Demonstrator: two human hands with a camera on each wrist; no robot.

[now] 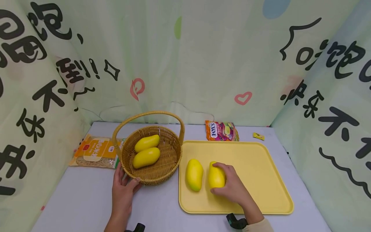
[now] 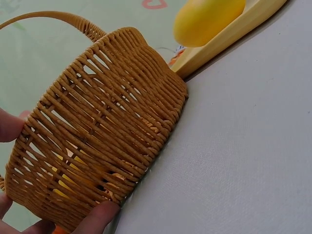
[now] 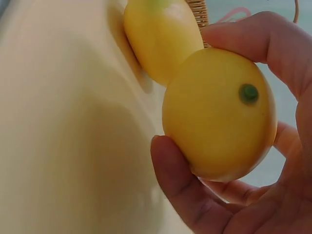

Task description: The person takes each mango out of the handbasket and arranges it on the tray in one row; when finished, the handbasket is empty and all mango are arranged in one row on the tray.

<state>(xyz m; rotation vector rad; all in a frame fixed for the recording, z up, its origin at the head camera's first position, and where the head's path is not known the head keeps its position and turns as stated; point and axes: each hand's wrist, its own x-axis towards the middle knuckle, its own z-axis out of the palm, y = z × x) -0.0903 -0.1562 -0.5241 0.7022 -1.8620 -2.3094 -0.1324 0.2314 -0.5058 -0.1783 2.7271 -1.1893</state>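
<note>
My right hand [image 1: 234, 187] grips a yellow mango [image 1: 216, 177] over the yellow tray, thumb on one end and fingers on the other. In the right wrist view the held mango [image 3: 219, 114] shows a small green stem spot. A second mango [image 1: 194, 175] lies just left of it on the tray [image 1: 255, 180]. With my left hand [image 1: 123, 190] I hold the near left side of a woven basket [image 1: 169, 161], thumb at the rim and fingers along its wall [image 2: 97, 117]. Inside the basket sit two mangoes, one farther back [image 1: 147, 143] and one nearer [image 1: 146, 158].
An orange bag of grain [image 1: 97, 153] lies left of the basket, partly behind its handle [image 1: 150, 113]. Behind the tray are a Fox's candy bag [image 1: 222, 131] and a small yellow wrapped candy [image 1: 258, 136]. Printed curtains [image 1: 203, 64] enclose the white table [image 1: 162, 209].
</note>
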